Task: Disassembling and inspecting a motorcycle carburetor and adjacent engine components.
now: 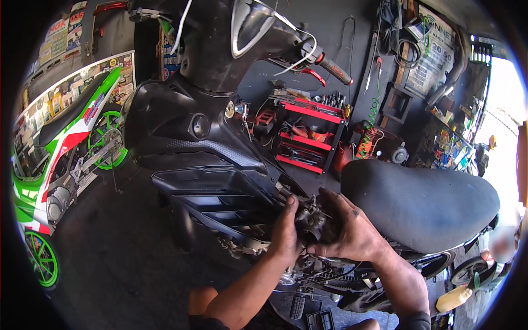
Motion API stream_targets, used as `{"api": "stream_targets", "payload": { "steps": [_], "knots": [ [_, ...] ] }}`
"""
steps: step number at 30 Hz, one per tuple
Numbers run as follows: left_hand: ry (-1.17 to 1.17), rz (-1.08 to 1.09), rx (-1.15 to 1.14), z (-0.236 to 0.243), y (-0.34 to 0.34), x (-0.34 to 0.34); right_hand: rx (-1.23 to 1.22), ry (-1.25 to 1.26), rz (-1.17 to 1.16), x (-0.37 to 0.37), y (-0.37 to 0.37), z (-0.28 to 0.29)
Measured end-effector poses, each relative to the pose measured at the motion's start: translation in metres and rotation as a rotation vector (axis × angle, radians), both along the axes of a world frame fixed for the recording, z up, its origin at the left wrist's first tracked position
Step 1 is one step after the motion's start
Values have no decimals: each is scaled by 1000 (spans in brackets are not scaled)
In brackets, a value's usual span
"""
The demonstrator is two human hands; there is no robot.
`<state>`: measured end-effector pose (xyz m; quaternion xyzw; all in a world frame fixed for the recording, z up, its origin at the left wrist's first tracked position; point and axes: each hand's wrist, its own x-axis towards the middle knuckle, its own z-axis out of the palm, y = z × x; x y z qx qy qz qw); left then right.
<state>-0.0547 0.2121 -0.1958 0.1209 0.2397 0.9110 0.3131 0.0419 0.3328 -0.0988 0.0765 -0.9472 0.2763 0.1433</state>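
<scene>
Head view: I see my left hand [286, 234] and right hand [349, 231] closed around a small metal carburetor [311, 220], each grip holding it, just below the scooter's [220, 165] seat [418, 203]. I judge it best kept level, the fingers clear of the cables. At 9 o'clock a green bike [66, 159] stands on the dark concrete floor [126, 264]; at 12 a red rack [308, 137] of tools.

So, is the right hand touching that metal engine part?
Touching. The head view shows the right hand wrapped over the metal engine part, fingers against it, with the left hand gripping its other side.
</scene>
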Motion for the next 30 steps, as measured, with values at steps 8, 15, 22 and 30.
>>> {"api": "stream_targets", "payload": {
  "steps": [8, 15, 22, 30],
  "knots": [
    [1082, 848, -411, 11, -44, -21, -62, 16, -46, 10, -15, -12],
    [1076, 221, -328, 13, -49, -43, -156, 33, -167, 17, -33, -28],
    [1116, 206, -340, 3, -49, -39, -118, -18, -245, 22, -39, -36],
    [988, 530, -383, -23, -55, -5, -29, 76, -370, 22, -61, -47]
  ]
}}
